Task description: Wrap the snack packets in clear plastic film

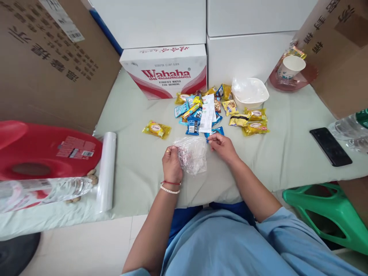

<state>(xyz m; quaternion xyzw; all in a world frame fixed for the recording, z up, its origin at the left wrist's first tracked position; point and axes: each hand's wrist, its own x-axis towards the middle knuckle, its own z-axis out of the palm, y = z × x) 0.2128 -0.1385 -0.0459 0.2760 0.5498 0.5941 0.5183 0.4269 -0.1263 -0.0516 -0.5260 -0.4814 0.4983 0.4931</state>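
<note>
My left hand [171,163] grips the edge of a crumpled clear plastic bag [194,155], which lies on the cloth-covered table. To its right, my right hand [222,147] pinches the near corner of a blue snack packet [215,132] at the front of a pile. That pile mixes blue, yellow and brown wrapped snacks, with several white sachets [207,113] lying on top. A yellow-wrapped snack [156,129] sits apart on the left. More yellow packets [255,127] lie to the right of the pile.
Behind the pile stand a Wahaha carton [169,73] and a white bowl [251,94] with clear plastic in it. A red jug [51,149] and a plastic film roll [107,172] are at left. A paper cup [291,67] and phone [330,147] are at right.
</note>
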